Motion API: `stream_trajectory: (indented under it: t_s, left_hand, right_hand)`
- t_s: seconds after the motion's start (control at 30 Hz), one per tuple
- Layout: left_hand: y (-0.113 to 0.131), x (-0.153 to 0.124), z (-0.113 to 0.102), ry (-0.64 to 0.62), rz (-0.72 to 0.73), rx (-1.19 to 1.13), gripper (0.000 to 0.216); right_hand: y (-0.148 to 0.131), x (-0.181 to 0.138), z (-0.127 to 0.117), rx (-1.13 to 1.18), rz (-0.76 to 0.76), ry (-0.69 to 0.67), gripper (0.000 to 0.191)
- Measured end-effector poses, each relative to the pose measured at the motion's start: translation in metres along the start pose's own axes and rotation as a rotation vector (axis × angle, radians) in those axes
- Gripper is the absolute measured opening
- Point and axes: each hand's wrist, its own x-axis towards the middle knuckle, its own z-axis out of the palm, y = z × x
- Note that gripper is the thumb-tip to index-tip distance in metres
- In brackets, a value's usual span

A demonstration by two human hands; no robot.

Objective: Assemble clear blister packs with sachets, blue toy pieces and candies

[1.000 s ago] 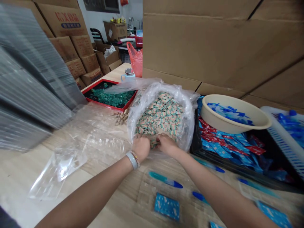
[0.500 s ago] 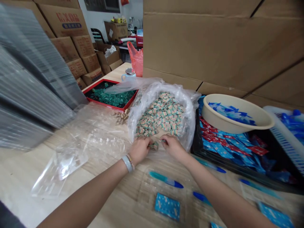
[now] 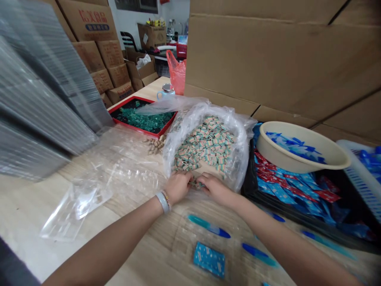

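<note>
Your left hand (image 3: 177, 186) and right hand (image 3: 214, 188) meet at the near mouth of the clear plastic bag (image 3: 238, 131), fingers curled together around a small cluster of the wrapped candies (image 3: 197, 184) pinched between them; how many each hand holds you cannot tell, since the fingers cover them. The rest of the candies lie heaped inside the bag, whose crinkled rim rises on both sides of your wrists and crowds the opening. Just left of the bag a few peanuts (image 3: 153, 145) lie on the wooden table (image 3: 26, 214), and behind them sits a red tray (image 3: 139, 119) of green sweets. A loose clear blister sheet (image 3: 89, 186) spreads across the table to your left, beside a tall blurred stack of clear trays (image 3: 35, 103). To your right a beige bowl (image 3: 300, 149) rests over red and blue sachets (image 3: 285, 186) in a black tray. Under your forearms lie blue pens (image 3: 208, 226) and a blue packet (image 3: 209, 259). Cardboard boxes (image 3: 268, 59) wall off the back.
</note>
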Motion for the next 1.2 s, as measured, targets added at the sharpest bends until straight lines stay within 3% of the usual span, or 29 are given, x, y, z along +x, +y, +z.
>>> stream_trajectory:
  t_s: [0.27, 0.4, 0.5, 0.87, 1.07, 1.2]
  left_hand:
    - [0.002, 0.002, 0.002, 0.013, 0.052, 0.039, 0.01]
    - [-0.005, -0.001, 0.0, 0.08, -0.017, -0.042, 0.012]
    - [-0.009, -0.001, -0.002, 0.034, 0.013, -0.096, 0.011]
    - [-0.005, 0.001, -0.005, -0.044, 0.124, -0.02, 0.014]
    - [-0.001, 0.008, -0.004, 0.03, 0.09, -0.163, 0.018]
    - [0.004, 0.014, 0.0, -0.006, 0.124, -0.212, 0.017]
  right_hand:
    - [0.0, 0.001, 0.012, 0.066, -0.011, 0.047, 0.016]
    - [0.007, -0.006, 0.013, 0.06, 0.064, 0.119, 0.013]
    - [0.015, -0.013, 0.012, 0.083, 0.109, 0.168, 0.013]
    - [0.011, -0.012, 0.012, 0.105, 0.105, 0.1, 0.019]
    - [0.033, -0.004, 0.008, 0.089, 0.158, 0.214, 0.014]
    - [0.041, -0.001, 0.006, 0.078, 0.16, 0.205, 0.013]
